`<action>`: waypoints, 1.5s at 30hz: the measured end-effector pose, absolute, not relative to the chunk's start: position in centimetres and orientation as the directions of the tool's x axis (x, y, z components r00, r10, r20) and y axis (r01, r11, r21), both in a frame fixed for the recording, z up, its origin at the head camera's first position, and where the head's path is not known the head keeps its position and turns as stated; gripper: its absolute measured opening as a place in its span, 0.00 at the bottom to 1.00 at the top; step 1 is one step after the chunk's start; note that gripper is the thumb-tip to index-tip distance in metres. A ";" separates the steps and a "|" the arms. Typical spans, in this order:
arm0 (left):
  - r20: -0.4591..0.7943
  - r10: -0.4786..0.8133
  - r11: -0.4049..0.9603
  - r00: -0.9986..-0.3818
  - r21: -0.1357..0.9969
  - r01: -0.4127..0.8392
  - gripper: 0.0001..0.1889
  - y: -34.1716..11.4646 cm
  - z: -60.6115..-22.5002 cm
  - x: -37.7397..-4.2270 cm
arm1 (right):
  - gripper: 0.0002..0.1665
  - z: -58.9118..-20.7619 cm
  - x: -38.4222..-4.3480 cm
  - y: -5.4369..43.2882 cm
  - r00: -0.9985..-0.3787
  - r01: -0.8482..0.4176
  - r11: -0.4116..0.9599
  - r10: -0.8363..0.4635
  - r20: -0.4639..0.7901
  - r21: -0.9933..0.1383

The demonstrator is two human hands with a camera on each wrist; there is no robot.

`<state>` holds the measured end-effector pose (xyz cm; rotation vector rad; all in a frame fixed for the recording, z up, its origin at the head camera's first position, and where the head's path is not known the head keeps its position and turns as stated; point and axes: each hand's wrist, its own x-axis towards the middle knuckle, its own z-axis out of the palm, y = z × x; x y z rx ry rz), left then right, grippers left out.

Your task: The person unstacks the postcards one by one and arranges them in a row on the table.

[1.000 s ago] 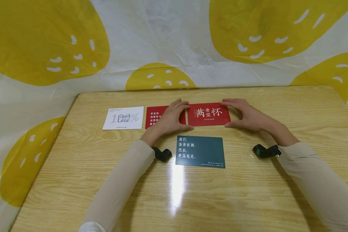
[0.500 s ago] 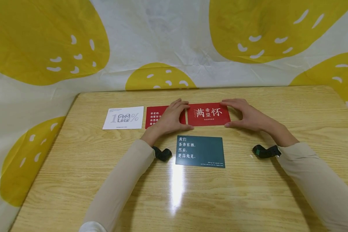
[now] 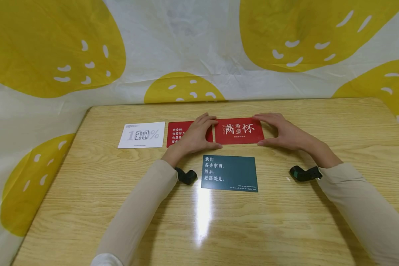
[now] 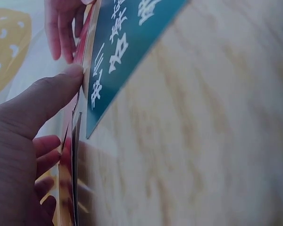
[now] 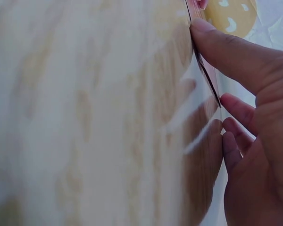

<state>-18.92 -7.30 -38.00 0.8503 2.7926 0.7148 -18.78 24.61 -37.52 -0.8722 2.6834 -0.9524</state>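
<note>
On the table lies a red card (image 3: pixel 240 133) with large white Chinese characters. My left hand (image 3: pixel 194 133) spans its left side, thumb at the near corner and fingertips at the far one. This hand also lies across part of a second red card (image 3: pixel 175 127) and hides some of it. My right hand (image 3: pixel 280 131) frames the right side of the first card, with thumb and forefinger at its two right corners. In the right wrist view, the right thumb (image 5: pixel 226 49) touches the card's near edge. A dark green card (image 3: pixel 230 173) lies nearer to me, below the first red card.
A white "Good Luck" card (image 3: pixel 141 135) lies at the left end of the row. The wood-grain table (image 3: pixel 272 229) meets a hanging cloth (image 3: pixel 199 44) with yellow shapes at its back. A black wrist device (image 3: pixel 305 173) sits by the right cuff.
</note>
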 end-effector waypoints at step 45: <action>0.186 0.615 0.450 -0.766 0.716 0.535 0.46 -10.7 -36.3 -8.3 | 0.51 -34.6 -7.9 22.1 -0.814 -0.516 0.567 -0.557 0.163 -0.642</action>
